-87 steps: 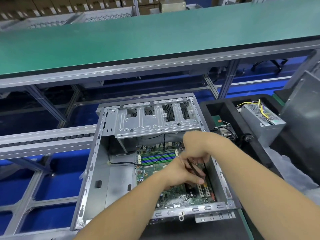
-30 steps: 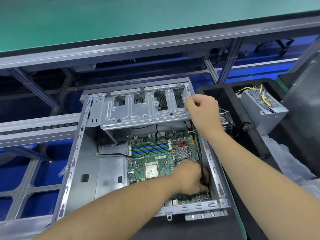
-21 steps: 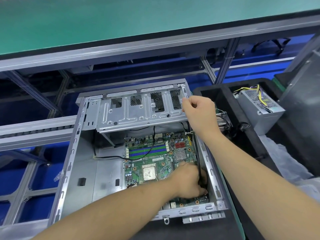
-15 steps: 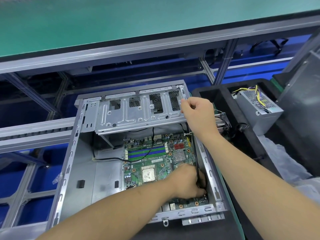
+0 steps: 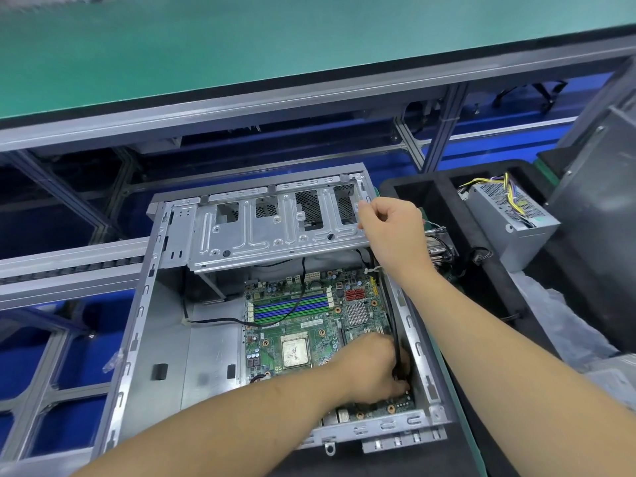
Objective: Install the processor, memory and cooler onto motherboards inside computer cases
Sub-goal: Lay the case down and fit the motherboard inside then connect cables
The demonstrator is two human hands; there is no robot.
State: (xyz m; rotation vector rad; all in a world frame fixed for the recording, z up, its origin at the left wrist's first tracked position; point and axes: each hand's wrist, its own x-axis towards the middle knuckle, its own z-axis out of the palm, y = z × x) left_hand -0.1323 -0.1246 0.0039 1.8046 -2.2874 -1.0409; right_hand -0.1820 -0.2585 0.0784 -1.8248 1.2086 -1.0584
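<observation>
Green belting runs across the top of the head view on a conveyor (image 5: 241, 46), grey framing and blue panels beneath it, and down below lies an open computer case (image 5: 161, 339) on its side. Inside, against the case's right wall, sits the motherboard (image 5: 309, 325), green, with the processor (image 5: 295, 350) a pale square near its middle and blue and green memory slots (image 5: 292, 308) just beyond it. Left hand (image 5: 373, 368) is down at the board's near right corner, fingers curled round a black cable (image 5: 395, 339) that runs along the right wall. Right hand (image 5: 392, 232) is up at the case's far right corner, fingers closed, pinching the end of the metal drive cage (image 5: 275, 232) that spans the far end of the case. Just beside the case on the right, a black foam tray (image 5: 481, 249) holds a finned cooler (image 5: 442, 246), partly hidden by the right wrist, and a grey power supply (image 5: 512, 222) trailing yellow wires.
</observation>
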